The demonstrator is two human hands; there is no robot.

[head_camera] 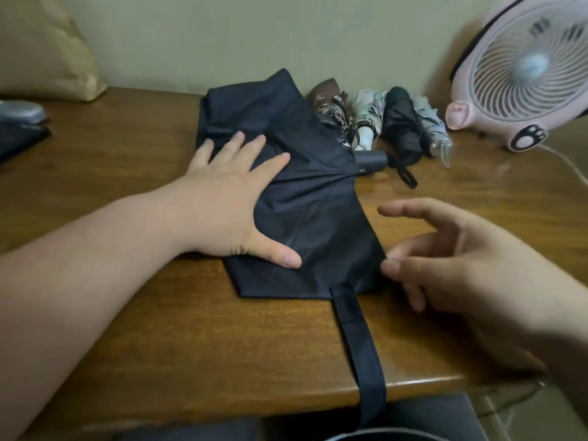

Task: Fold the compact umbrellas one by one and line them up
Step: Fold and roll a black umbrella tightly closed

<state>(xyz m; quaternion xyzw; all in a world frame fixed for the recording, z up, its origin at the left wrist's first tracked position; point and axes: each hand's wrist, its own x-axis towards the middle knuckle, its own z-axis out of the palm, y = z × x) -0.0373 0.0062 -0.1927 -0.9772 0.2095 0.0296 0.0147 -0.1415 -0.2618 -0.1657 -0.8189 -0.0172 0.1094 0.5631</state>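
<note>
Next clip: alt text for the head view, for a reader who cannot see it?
A person's left hand presses flat on a dark umbrella canopy spread on a wooden table, while the blurred right hand, fingers loose, is at its right edge. The strap hangs over the table's near edge; folded umbrellas lie in a row behind, beside a pink fan.

Table: brown wooden table top (222,345) gleams here, smooth varnish, grain showing through.
Canopy: black flattened umbrella canopy (311,198) is thin cloth, mostly matt, faint sheen on the creases.
Strap: long black closing strap (356,338), same smooth cloth, matt.
Handle: stubby dark grey umbrella handle (372,158) looks matt; material hard to tell.
Fan: pale pink round desk fan (521,68), smooth plastic, soft gloss.
Folded row: four folded umbrellas of patterned and dark cloth (401,128), crumpled; one ends in a clear glossy plastic handle (444,148).
Bundle: tan crinkled bundle (47,49), satiny shine.
</note>
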